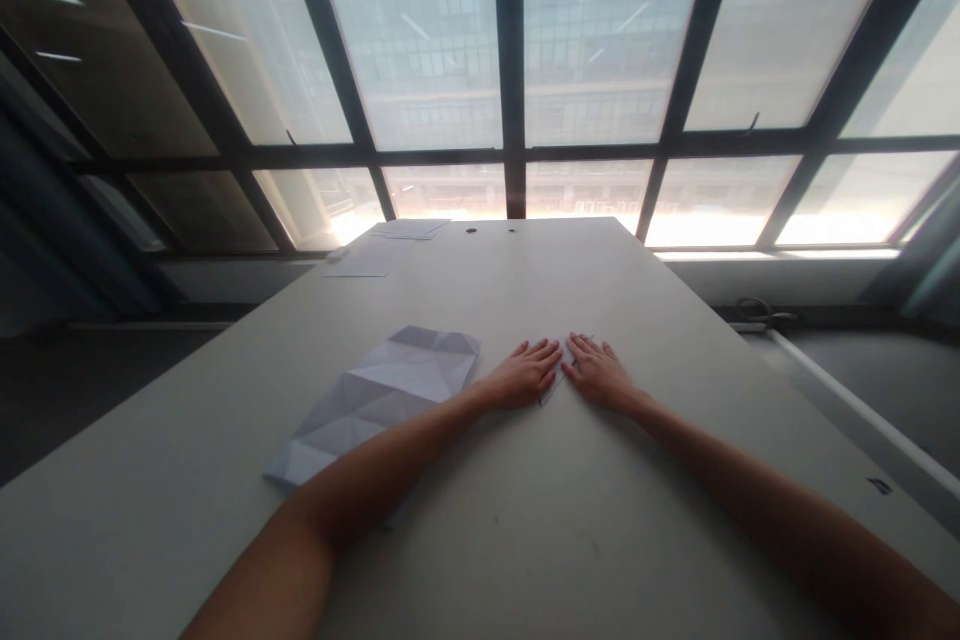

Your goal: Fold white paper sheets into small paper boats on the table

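Observation:
A small folded piece of white paper (553, 388) lies on the white table, mostly covered by my two hands. My left hand (526, 375) rests flat on its left side with the fingers stretched out. From the other side my right hand (598, 372) presses on the paper, palm down and fingers extended. To the left lies a larger creased sheet of white paper (405, 365), marked with a pattern of triangular folds. My left forearm passes over the lower part of that sheet and hides some of it.
Flat white sheets (364, 257) lie at the table's far left corner. Two small dark spots, one a round disc (471, 230), sit near the far edge of the table (570, 270). A dark mark (879, 486) is near the right edge. Tall windows stand beyond, with curtains (67, 210) at the sides.

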The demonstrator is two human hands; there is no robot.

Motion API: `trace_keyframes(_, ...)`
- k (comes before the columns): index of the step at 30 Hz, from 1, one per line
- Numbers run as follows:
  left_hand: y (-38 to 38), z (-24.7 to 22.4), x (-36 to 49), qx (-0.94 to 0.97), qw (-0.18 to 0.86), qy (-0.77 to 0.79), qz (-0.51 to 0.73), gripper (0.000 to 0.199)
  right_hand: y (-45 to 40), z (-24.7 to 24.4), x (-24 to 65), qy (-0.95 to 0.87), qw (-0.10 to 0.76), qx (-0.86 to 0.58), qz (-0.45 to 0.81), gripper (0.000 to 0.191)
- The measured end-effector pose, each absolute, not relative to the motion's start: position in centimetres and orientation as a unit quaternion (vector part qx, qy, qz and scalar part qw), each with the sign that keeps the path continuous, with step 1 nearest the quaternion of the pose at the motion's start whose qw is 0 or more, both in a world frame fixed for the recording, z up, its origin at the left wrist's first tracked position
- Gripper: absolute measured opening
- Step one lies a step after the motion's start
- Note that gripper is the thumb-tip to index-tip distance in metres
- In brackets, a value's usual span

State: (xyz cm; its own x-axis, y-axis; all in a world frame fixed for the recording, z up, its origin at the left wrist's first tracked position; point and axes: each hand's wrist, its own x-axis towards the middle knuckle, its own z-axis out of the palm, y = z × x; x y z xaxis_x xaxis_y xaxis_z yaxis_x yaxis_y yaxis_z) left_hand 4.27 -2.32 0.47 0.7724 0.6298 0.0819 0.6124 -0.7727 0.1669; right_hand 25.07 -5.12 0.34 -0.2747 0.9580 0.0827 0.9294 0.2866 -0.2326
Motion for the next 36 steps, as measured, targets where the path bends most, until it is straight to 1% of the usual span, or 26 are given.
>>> trace_keyframes(6, -2.4, 0.9, 4.1, 0.946, 0.054, 0.316, 0.045, 0.053, -4.2, 0.0, 26.0, -0.749, 0.101, -0.651, 0.065, 0.068)
trace_keyframes(12, -2.7, 1.5, 4.0, 0.950, 0.059, 0.304, 0.041, 0.051, -4.0, 0.0, 26.5, -0.735, 0.127, -0.664, 0.050, 0.068)
trace_keyframes(14, -2.7, 1.6, 4.0, 0.951, 0.061, 0.300, 0.044, 0.051, -4.2, 0.2, 26.4, -0.749, 0.144, -0.646, 0.037, 0.067)
trace_keyframes(16, -2.7, 1.6, 4.0, 0.951, 0.062, 0.298, 0.047, 0.052, -4.4, 0.4, 26.3, -0.793, 0.149, -0.589, 0.040, 0.065)
trace_keyframes(18, -2.7, 1.5, 4.1, 0.950, 0.065, 0.301, 0.050, 0.054, -4.5, 0.5, 26.3, -0.838, 0.136, -0.525, 0.060, 0.064)
trace_keyframes(20, -2.8, 1.5, 4.2, 0.947, 0.068, 0.309, 0.048, 0.057, -4.5, 0.4, 26.3, -0.851, 0.116, -0.506, 0.074, 0.064)
trace_keyframes(24, -3.0, 1.6, 4.2, 0.930, 0.062, 0.359, 0.041, 0.063, -4.3, 0.1, 26.2, -0.826, 0.099, -0.551, 0.065, 0.066)
trace_keyframes(30, -2.7, 1.8, 4.1, 0.891, 0.063, 0.449, 0.039, 0.075, -4.2, 0.0, 26.1, -0.773, 0.099, -0.624, 0.064, 0.069)
trace_keyframes(36, -2.5, 1.7, 4.0, 0.855, 0.060, 0.511, 0.065, 0.070, -3.8, -0.4, 26.5, -0.743, 0.119, -0.657, 0.046, 0.069)
